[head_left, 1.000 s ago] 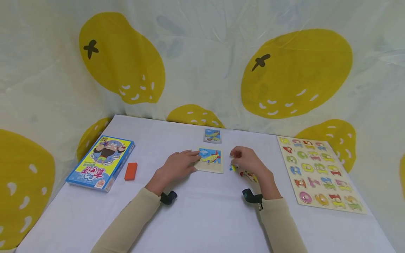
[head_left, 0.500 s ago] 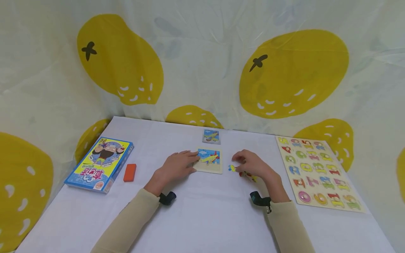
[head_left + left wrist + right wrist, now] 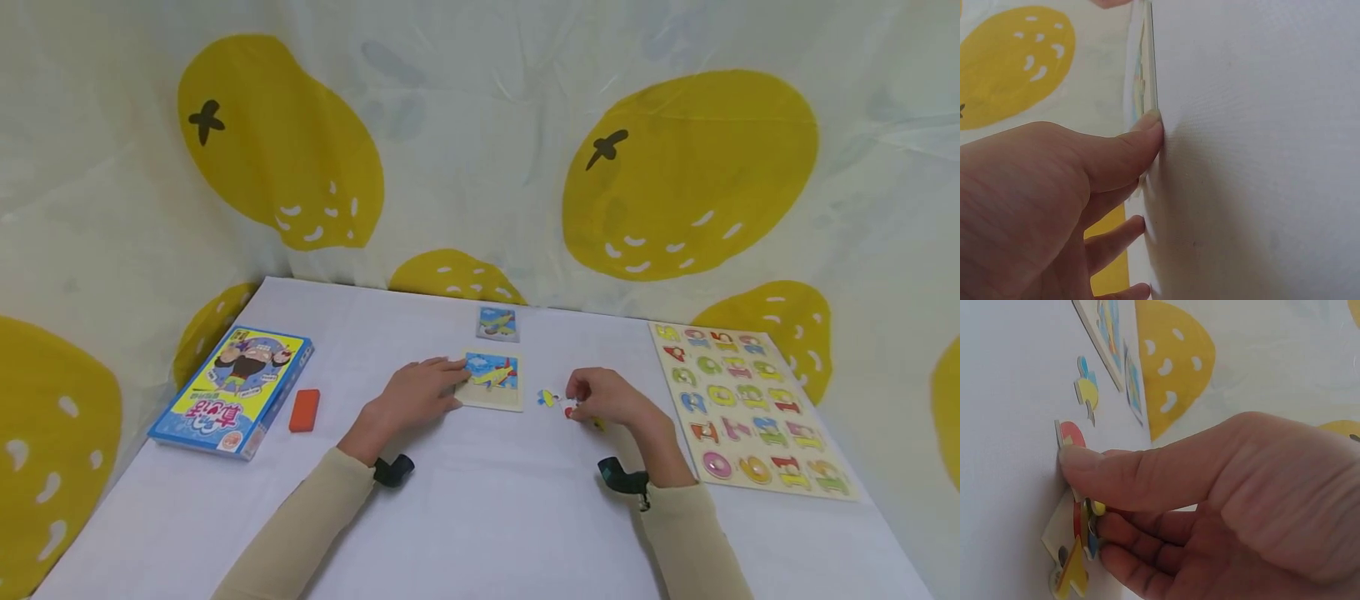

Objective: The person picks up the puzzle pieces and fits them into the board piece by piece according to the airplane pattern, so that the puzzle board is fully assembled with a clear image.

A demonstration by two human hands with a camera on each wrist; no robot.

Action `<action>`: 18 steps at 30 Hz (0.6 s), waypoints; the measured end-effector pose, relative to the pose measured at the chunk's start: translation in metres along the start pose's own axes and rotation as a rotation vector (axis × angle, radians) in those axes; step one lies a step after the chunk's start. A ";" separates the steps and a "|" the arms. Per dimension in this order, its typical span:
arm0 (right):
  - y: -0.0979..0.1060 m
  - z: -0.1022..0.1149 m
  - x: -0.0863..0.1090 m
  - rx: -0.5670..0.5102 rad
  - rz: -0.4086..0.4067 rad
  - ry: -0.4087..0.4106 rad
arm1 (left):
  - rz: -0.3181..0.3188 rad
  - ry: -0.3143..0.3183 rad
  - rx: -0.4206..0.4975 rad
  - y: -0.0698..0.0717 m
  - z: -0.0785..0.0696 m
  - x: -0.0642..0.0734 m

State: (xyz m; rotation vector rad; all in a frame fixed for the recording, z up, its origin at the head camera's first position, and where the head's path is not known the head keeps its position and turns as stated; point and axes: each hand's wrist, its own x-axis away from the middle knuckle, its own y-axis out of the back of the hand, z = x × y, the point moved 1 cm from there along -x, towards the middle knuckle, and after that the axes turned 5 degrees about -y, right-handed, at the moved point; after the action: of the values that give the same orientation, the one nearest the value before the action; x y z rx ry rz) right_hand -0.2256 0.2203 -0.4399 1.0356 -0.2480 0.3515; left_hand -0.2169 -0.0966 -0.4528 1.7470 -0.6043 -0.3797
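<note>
My left hand (image 3: 420, 392) rests at the left edge of a small wooden puzzle board (image 3: 487, 402), its fingers mostly straight. In the left wrist view the thumb touches the board's edge and the other fingers are spread. The board shows a partly assembled yellow and red plane on blue. To its right, my right hand (image 3: 611, 400) pinches a red and white puzzle piece (image 3: 1074, 432) close to the table. Several more loose pieces (image 3: 1072, 578) lie under that hand, partly hidden. A blue and yellow piece (image 3: 546, 398) lies between the hand and the board.
Behind the board lies a small plane picture (image 3: 497, 323). At the left are a blue and yellow box (image 3: 232, 392) and a red block (image 3: 304, 410). A wooden number board (image 3: 771, 483) occupies the right side. A lemon-patterned curtain (image 3: 465, 167) hangs behind the table.
My right hand has drawn back to the right, away from the blue and yellow piece, and lowered onto the pieces nearer it, taking hold of one. My left hand stays at the board.
</note>
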 end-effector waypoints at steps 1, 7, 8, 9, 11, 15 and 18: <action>0.000 0.001 0.000 -0.006 0.001 0.005 | 0.001 0.002 0.002 0.000 0.000 0.000; 0.001 -0.002 -0.002 -0.087 0.011 0.056 | 0.006 0.013 0.005 -0.001 0.000 0.001; 0.001 -0.003 -0.002 -0.101 0.015 0.069 | 0.005 0.012 0.003 -0.001 0.000 0.001; 0.001 -0.004 -0.002 -0.115 0.021 0.083 | 0.004 0.011 0.003 -0.001 0.000 0.001; 0.002 -0.006 -0.002 -0.159 0.038 0.118 | 0.001 0.008 0.001 -0.001 0.000 0.000; 0.003 -0.008 -0.004 -0.245 0.068 0.188 | 0.000 0.006 -0.003 -0.002 0.001 0.000; 0.001 -0.006 -0.005 -0.302 0.085 0.216 | 0.001 0.006 -0.001 -0.002 0.001 -0.001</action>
State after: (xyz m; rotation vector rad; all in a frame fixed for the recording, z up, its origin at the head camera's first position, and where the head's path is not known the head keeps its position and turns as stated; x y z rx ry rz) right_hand -0.2309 0.2250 -0.4435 0.6855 -0.1455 0.4836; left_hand -0.2177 -0.0970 -0.4556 1.7466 -0.6005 -0.3742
